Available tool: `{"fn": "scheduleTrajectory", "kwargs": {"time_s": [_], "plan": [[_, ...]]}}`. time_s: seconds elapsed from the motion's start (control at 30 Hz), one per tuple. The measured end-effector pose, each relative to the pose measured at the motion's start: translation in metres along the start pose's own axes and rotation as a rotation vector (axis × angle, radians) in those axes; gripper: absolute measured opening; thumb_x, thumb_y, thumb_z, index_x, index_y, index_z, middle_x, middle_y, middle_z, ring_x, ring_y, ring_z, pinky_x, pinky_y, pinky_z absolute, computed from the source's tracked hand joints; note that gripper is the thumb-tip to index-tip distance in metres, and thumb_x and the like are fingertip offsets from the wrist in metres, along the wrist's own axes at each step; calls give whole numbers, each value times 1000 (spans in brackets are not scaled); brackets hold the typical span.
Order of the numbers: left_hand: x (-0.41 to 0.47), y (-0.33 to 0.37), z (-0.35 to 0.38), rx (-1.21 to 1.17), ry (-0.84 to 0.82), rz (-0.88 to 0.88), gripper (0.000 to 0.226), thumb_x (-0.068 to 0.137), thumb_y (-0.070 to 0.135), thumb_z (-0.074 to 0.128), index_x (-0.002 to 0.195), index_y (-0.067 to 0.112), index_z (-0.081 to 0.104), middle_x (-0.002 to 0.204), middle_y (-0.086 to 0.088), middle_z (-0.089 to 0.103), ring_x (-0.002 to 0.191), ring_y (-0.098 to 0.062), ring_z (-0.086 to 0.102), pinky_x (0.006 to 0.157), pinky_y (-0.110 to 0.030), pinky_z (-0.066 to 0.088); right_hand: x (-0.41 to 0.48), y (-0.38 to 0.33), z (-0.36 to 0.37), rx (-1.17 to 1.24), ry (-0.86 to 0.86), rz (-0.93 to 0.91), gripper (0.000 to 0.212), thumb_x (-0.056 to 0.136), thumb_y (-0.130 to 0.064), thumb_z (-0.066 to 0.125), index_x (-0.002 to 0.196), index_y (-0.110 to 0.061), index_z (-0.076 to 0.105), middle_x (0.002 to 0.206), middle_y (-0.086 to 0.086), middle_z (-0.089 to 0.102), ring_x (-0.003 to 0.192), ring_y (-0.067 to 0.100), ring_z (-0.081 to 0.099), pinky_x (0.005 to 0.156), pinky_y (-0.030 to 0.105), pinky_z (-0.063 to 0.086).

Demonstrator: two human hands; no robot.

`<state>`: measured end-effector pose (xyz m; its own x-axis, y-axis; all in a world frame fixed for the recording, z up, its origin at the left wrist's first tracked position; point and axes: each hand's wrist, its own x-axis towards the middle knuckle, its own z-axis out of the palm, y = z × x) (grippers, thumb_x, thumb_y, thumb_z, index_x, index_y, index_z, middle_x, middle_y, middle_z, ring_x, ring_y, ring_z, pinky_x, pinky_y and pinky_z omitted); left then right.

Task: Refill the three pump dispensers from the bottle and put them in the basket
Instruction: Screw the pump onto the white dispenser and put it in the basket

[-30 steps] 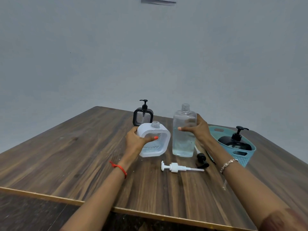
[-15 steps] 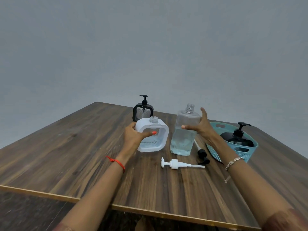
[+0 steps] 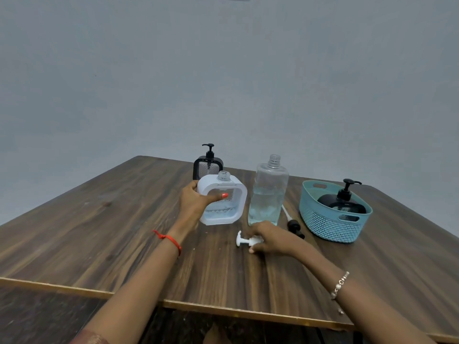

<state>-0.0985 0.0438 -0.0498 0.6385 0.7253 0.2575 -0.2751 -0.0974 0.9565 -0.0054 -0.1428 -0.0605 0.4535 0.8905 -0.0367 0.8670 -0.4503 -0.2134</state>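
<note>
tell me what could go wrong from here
1. The refill bottle stands uncapped and unheld, just behind the right hand reaching for the white pump; a bump could tip and spill it.
2. The white dispenser is open-necked with liquid inside, gripped only by the left hand; tilting it might slosh.
3. The black pump lies loose near the basket and could get knocked.

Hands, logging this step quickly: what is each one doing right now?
Left hand: closed on the white dispenser.
Right hand: closing on the white pump; a firm grip cannot be told.
</note>
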Motion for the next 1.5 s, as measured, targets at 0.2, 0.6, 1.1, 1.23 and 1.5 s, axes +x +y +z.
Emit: {"fn": "scheduleTrajectory", "kwargs": {"time_s": [0.2,0.6,1.1,1.23,1.5], "plan": [[-4,4,-1,0,-19,3,43,55,7,88,86,16,60,82,-1,67,73,-18,64,62,-28,56,-9,-6,-72,342,546,39,22,81,-19,69,102,-14,70,90,3,69,79,15,59,74,29,47],[-11,7,10,6,-97,1,48,56,6,87,96,8,61,84,-3,67,73,-18,65,59,-24,55,17,-56,-140,1010,963,-235,19,86,-3,62,104,4,62,100,20,66,91,26,66,78,25,57],[-12,10,5,-26,-157,5,50,57,5,86,100,7,61,88,-5,69,73,-17,66,57,-22,55,41,-55,-98,959,794,-144,21,81,-9,70,99,-2,62,104,21,66,98,28,66,87,37,55],[-13,7,4,-16,-160,-3,51,56,6,86,101,5,62,91,-8,69,77,-21,67,63,-27,56,37,-52,-93,931,796,-118,22,77,-15,75,94,-8,63,96,8,68,89,13,64,82,24,53],[-14,14,10,-67,-174,13,43,57,2,84,93,9,63,88,-8,69,78,-23,66,72,-34,57,32,-56,-76,859,750,-80,23,71,-17,79,87,-10,64,85,-1,67,80,5,64,69,10,48]]}}
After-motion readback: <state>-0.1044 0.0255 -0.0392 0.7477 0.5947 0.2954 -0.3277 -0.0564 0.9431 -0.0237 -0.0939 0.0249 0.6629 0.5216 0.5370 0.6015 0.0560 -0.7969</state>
